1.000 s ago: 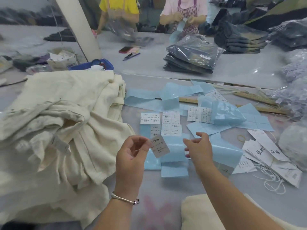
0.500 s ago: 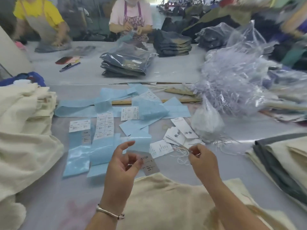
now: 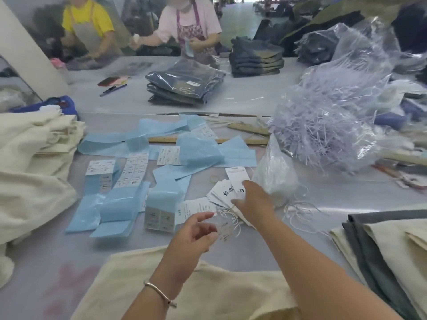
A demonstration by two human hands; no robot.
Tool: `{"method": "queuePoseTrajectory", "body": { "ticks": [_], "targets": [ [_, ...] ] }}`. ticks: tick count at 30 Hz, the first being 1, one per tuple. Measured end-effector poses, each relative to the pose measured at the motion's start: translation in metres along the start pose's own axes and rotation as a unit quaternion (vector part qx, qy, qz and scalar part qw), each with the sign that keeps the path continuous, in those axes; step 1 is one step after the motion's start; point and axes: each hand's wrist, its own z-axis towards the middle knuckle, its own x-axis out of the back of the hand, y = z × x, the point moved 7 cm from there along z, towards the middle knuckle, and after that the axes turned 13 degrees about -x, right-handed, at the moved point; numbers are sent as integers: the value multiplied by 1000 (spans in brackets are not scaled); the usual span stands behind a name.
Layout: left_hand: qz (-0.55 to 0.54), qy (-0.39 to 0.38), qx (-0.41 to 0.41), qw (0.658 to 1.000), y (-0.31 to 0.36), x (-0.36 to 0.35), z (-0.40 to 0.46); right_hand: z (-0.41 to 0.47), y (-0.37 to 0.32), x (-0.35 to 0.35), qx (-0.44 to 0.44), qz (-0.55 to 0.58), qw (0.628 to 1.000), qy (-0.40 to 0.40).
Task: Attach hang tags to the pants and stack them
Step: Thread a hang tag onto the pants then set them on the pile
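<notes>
Two hands are busy over the grey bench [image 3: 231, 107]. The left hand [image 3: 196, 236] pinches a small sticker [image 3: 225, 230] between thumb and fingers, with the other fingers loosely spread. The right hand [image 3: 254, 202] reaches out to a small heap of white hang tags [image 3: 227, 192] with strings, and its fingers rest on the top of the heap; I cannot tell if they have a tag pinched yet. One pair of cream pants [image 3: 208, 285] lies flat on the bench, close to the person, just under both arms. More cream pants [image 3: 34, 169] sit in a big loose pile on the left, and a neat stack of folded pants [image 3: 392, 250] is on the right. Blue sticker sheets [image 3: 120, 199] lie all over the middle of the bench. A clear bag of strings [image 3: 328, 125] stands behind the tags. I think this is the step of getting one tag ready, before it goes on the pants. Next, the right hand likely needs to lift just one tag out of the heap, without the strings tangling. Then the sticker can go on it, and the tag can be tied to the pants in front.
</notes>
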Motion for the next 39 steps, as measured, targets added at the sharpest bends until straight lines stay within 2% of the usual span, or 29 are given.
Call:
{"method": "queuePoseTrajectory", "body": {
  "ticks": [3,6,9,12,15,21,24,28,32,35,39],
  "targets": [
    [7,12,-7,1000,1,12,-2,15,1,-10,-1,-90,996,-23],
    [-12,29,-29,999,5,21,1,21,13,-7,-2,-63,998,4],
    [-51,50,-20,997,6,22,9,7,21,17,-42,139,987,71],
    [-24,5,-36,999,14,8,21,-19,32,33,-74,396,909,103],
    [44,-74,-64,994,27,-16,32,-38,43,34,-98,525,844,51],
    [220,-195,-21,956,24,-58,54,-66,42,41,-81,526,844,-63],
    [342,-222,-61,911,25,-68,64,-76,41,50,-46,487,868,-82],
    [335,-268,-71,900,24,-80,67,-87,37,64,6,468,878,-101],
    [347,-279,-124,887,31,-84,70,-93,32,69,47,516,847,-115],
    [384,-283,-158,864,35,-85,68,-91,31,66,57,515,850,-101],
    [495,-255,-212,803,38,-77,68,-83,27,60,55,520,845,-108]
  ]
}}
